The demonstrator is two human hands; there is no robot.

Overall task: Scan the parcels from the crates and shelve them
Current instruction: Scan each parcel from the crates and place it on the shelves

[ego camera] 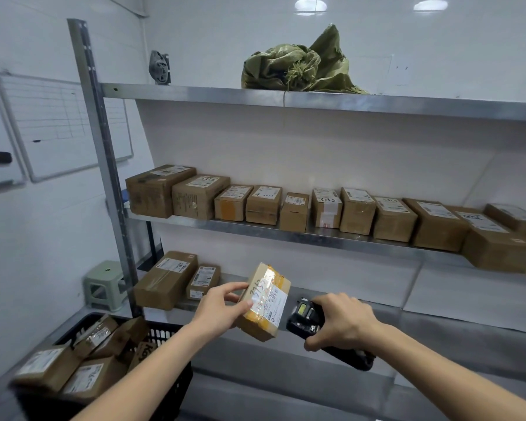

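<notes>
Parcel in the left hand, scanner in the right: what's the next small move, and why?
Probably tilt the scanner so its window faces the label on the parcel. The left hand grips the parcel label-up beside the scanner, which the right hand holds, and the lower shelf behind has free space for it afterwards.

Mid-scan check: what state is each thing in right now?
Left hand: grips the parcel.
Parcel: held up, tilted, label facing up.
Right hand: grips the scanner.
Scanner: held beside the parcel.
Crate: still holds parcels.
Middle shelf: a row of parcels.
Sack: crumpled, top shelf.
</notes>
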